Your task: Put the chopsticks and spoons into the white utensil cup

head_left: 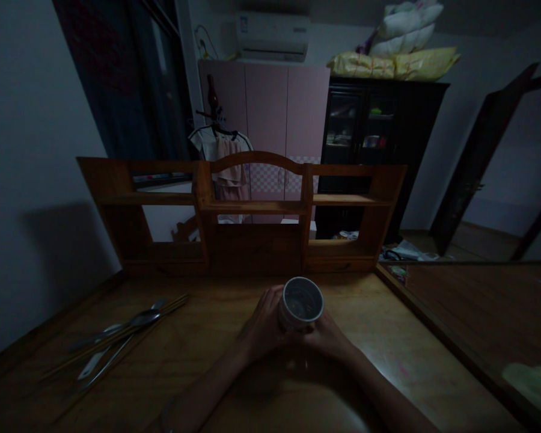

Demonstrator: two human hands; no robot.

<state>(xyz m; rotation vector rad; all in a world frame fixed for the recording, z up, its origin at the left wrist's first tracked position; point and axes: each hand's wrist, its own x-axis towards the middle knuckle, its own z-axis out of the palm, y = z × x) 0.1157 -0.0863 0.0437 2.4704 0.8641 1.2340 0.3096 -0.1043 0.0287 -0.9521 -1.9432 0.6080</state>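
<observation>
A white cup (301, 304) stands on the wooden desk (198, 355), its open mouth facing up, in front of me near the middle. My left hand (264, 328) wraps around its left side, fingers curled against the wall. Against the cup's lower right side my right hand (329, 338) is closed as well. Both hands hold the cup between them. What is inside the cup is too dark to make out.
Spoons and chopsticks (117, 340) lie on the desk at the left. A wooden shelf unit (252, 207) stands along the desk's back edge. A pink wardrobe (270, 108) and a dark cabinet (379, 132) stand behind. A second table surface (487, 313) adjoins on the right.
</observation>
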